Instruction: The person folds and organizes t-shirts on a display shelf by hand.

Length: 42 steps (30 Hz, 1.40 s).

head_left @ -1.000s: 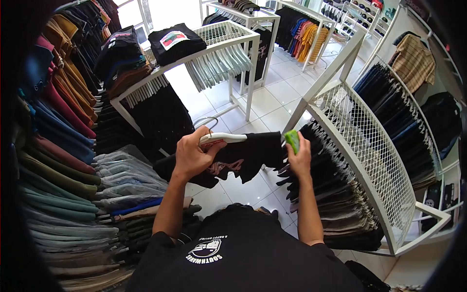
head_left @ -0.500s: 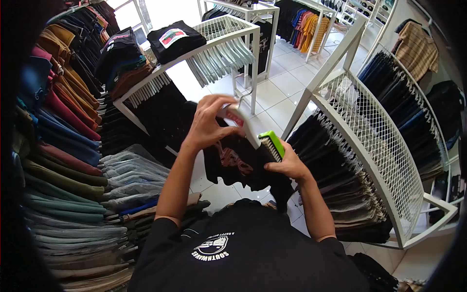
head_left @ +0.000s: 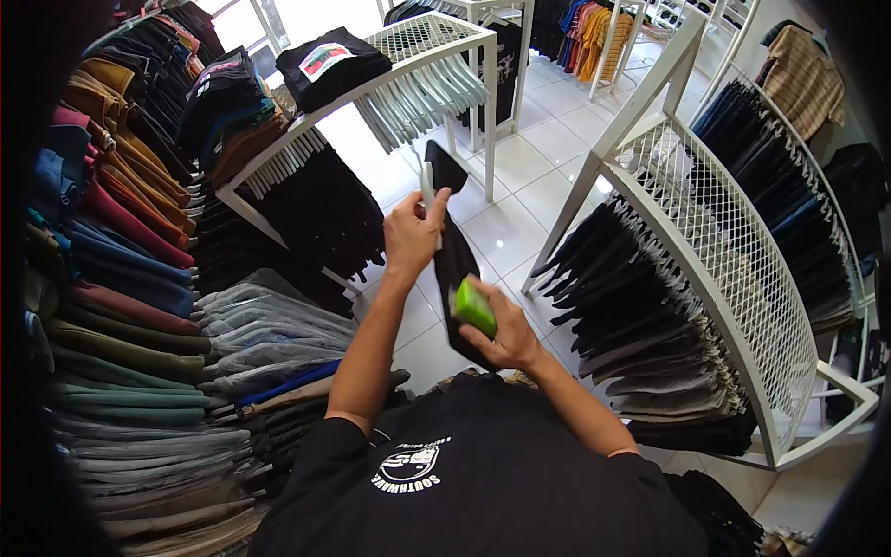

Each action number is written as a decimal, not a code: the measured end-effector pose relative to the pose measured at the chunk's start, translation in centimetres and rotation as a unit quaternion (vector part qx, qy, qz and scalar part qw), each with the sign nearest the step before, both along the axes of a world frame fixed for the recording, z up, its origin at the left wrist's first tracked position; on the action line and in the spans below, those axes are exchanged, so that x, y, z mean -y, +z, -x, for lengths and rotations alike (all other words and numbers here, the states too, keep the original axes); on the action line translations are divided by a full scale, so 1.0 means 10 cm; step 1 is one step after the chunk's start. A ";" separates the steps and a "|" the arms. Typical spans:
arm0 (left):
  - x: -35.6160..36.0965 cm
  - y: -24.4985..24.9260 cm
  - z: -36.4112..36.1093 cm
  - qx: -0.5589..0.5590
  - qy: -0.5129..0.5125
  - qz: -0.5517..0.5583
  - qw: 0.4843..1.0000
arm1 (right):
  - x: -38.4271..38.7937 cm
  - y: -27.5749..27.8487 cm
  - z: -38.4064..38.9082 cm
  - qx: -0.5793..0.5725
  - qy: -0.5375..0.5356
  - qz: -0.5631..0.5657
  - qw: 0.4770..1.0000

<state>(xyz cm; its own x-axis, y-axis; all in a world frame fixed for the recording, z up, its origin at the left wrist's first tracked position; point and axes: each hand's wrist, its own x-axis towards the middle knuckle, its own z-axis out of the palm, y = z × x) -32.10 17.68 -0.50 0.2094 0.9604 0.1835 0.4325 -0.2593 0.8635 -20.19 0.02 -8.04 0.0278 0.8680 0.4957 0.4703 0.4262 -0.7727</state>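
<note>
1. Head view: left hand (head_left: pixel 414 234), eleven o'clock, grips the white hanger (head_left: pixel 428 178); black garment (head_left: pixel 454 256) stretches from twelve to six.
2. Right hand (head_left: pixel 510 335) wraps its fingers round the green brush (head_left: pixel 476 308), five o'clock; I'd steady the hanger, stroking lightly.

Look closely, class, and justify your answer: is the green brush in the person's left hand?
No, the right hand grips the green brush, while the left hand holds the white hanger.
</note>
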 end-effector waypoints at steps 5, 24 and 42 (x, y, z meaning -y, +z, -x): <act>-0.21 -0.05 0.28 -0.038 0.027 -0.035 0.998 | -0.08 -0.22 -0.26 0.024 -0.095 0.015 0.995; -0.16 0.48 0.54 0.144 -0.125 0.048 0.981 | -0.80 -0.56 0.35 0.159 0.087 -0.052 0.982; 0.27 0.28 0.43 0.105 -0.245 0.072 0.961 | -0.69 0.38 -0.62 0.175 -0.253 -0.216 0.927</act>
<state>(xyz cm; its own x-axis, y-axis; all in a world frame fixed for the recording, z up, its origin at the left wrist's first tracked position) -36.36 14.94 2.29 0.6159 0.7747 0.1428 0.1019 -0.2582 0.9607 -13.99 6.95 -4.24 0.1484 0.5065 0.8493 0.8844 0.3163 -0.3432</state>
